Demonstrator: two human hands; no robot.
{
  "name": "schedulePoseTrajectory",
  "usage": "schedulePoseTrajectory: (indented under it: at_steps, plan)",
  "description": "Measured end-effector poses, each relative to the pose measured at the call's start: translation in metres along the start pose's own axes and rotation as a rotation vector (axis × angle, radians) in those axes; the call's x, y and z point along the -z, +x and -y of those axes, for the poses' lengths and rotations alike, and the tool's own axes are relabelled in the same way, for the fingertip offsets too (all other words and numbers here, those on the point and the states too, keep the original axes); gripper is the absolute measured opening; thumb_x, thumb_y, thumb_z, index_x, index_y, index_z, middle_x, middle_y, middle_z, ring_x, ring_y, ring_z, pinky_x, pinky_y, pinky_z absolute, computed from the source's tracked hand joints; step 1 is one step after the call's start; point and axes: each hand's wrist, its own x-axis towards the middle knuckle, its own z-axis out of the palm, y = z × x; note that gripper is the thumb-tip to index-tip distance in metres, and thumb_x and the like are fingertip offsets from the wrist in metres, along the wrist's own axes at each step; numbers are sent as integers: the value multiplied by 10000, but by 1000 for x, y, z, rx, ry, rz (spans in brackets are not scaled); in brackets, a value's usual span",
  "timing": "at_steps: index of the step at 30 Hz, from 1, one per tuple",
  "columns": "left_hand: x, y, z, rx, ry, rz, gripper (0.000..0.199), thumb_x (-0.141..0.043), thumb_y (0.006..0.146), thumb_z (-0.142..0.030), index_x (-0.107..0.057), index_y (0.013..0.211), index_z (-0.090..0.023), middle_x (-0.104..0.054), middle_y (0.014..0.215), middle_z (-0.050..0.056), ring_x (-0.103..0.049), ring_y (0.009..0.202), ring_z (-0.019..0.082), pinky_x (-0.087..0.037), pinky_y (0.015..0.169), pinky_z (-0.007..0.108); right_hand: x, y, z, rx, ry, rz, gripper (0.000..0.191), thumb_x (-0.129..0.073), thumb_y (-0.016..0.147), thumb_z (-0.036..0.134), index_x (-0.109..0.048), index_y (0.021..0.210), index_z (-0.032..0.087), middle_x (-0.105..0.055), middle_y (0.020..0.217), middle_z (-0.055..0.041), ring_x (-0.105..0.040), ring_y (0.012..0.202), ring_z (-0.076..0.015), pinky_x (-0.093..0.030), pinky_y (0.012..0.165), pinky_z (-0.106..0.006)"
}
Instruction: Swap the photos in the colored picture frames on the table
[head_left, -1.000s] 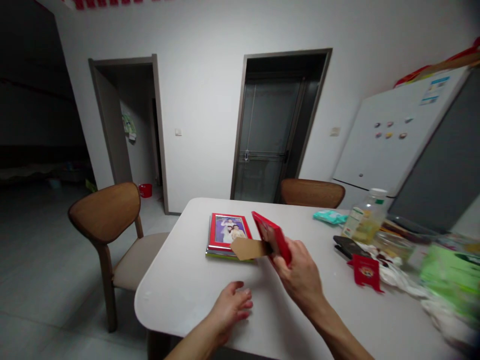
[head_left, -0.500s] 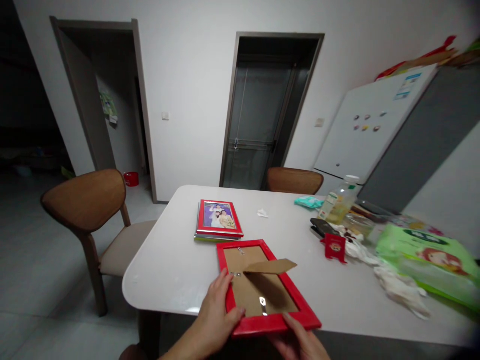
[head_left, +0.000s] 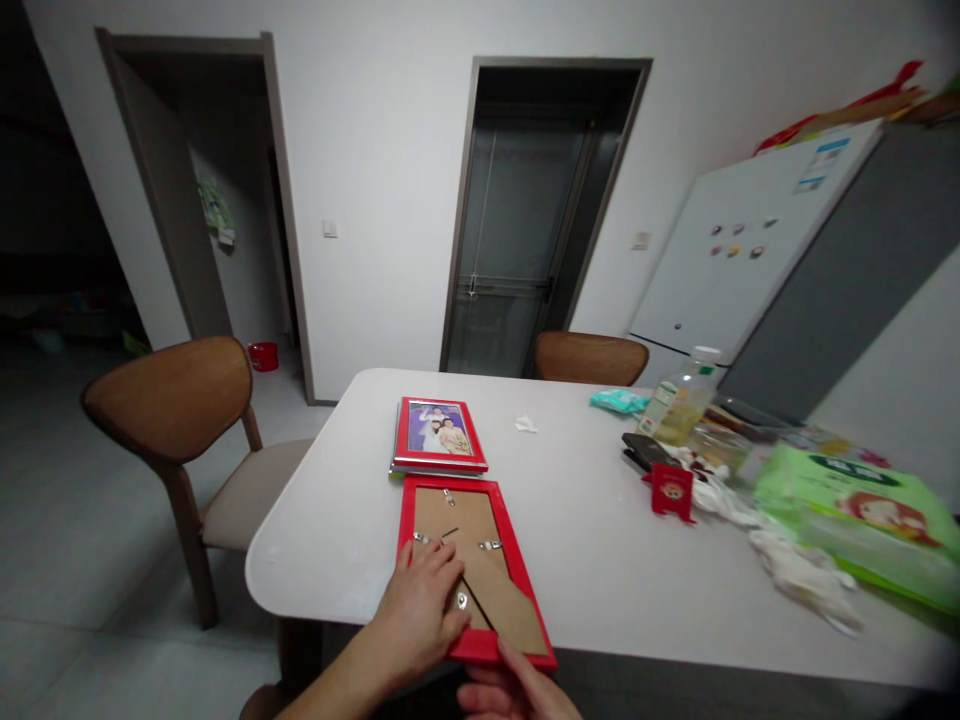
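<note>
A red picture frame (head_left: 517, 570) lies back side up at the table's near edge, its brown backing board (head_left: 471, 510) and several metal clips showing. The cardboard stand flap (head_left: 510, 605) lies nearly flat, slanting to the lower right. My left hand (head_left: 424, 600) rests over the frame's left side, fingers spread on the backing. At the lower right corner, my right hand (head_left: 517, 685) pinches the near edge, thumb on top and fingers curled beneath. Just behind is a stack of frames (head_left: 439, 465), topped by a red one with a photo of people.
On the white table (head_left: 330, 540), to the right, are a bottle (head_left: 679, 400), a black object (head_left: 645, 452), a red item (head_left: 671, 492), crumpled tissues (head_left: 802, 580) and a green tissue pack (head_left: 855, 510). Wooden chairs (head_left: 172, 400) stand left and behind.
The red frame has moved left and turned to sit straighter. Its raised stand flap now lies down toward the near right. My left hand has shifted onto the backing; my right hand has moved left.
</note>
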Motion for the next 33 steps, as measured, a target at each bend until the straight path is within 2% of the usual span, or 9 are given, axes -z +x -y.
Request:
schedulePoseTrajectory:
  at_steps: [3,6,9,12,15,19,27,30,33]
  plan:
    - [-4,-11,13,60,28,-44,452,-489,741,-311,-432,1173,-191,-384,1299,80,-303,1206,228,-183,1005,450,-6,-14,7,-9,-123,78,536,-460,681,574,-600,712,58,-639,658,-126,-590,499,-118,-441,501,-211]
    - [-6,-22,23,90,44,-70,469,-480,752,-362,-423,1182,-185,-381,1299,90,-312,1201,229,-207,995,453,-18,-31,32,228,-436,94,435,-521,663,511,-607,731,91,-635,692,-91,-562,506,-110,-421,482,-217]
    - [-7,-28,26,108,37,-108,485,-490,745,-391,-429,1177,-178,-385,1294,106,-325,1192,240,-221,986,458,-27,-31,68,685,-855,-170,240,-541,682,346,-625,800,155,-629,745,-39,-563,658,-136,-435,630,-260]
    - [-7,-32,27,111,-5,-136,487,-529,720,-368,-445,1161,-179,-390,1290,113,-325,1192,246,-221,985,465,-27,-9,93,904,-1322,-339,179,-522,662,204,-641,794,179,-614,858,-58,-537,815,-173,-402,762,-294]
    - [-7,-37,29,80,-63,-148,551,-595,662,-368,-442,1158,-182,-361,1304,130,-298,1205,257,-206,989,476,-23,20,101,900,-1621,-402,214,-477,668,137,-645,796,167,-586,931,-83,-501,896,-183,-377,794,-280]
    - [-4,-44,33,14,-123,-117,629,-666,570,-440,-480,1098,-153,-352,1300,172,-290,1203,294,-206,983,491,-20,41,100,860,-1727,-465,234,-432,692,119,-647,780,148,-559,955,-99,-498,884,-171,-375,745,-239]
    - [0,-49,32,-1,-201,-131,328,-691,561,-381,-566,774,-165,-528,1140,138,-447,1072,276,-275,954,443,-27,46,99,828,-1868,-585,249,-394,764,170,-629,849,171,-564,876,-88,-492,801,-172,-358,664,-241]
    - [-1,-51,30,0,-214,-151,275,-688,573,-366,-560,724,-175,-533,1138,128,-450,1066,268,-267,956,435,-32,33,97,924,-1844,-475,262,-423,761,189,-606,949,190,-542,1014,-100,-467,919,-193,-354,771,-288]
    - [-2,-51,29,14,-208,-150,254,-701,560,-316,-555,718,-181,-530,1149,115,-436,1084,260,-251,967,427,-38,17,91,946,-1790,-92,274,-490,714,174,-613,956,211,-480,1143,-80,-426,1029,-190,-335,865,-303]
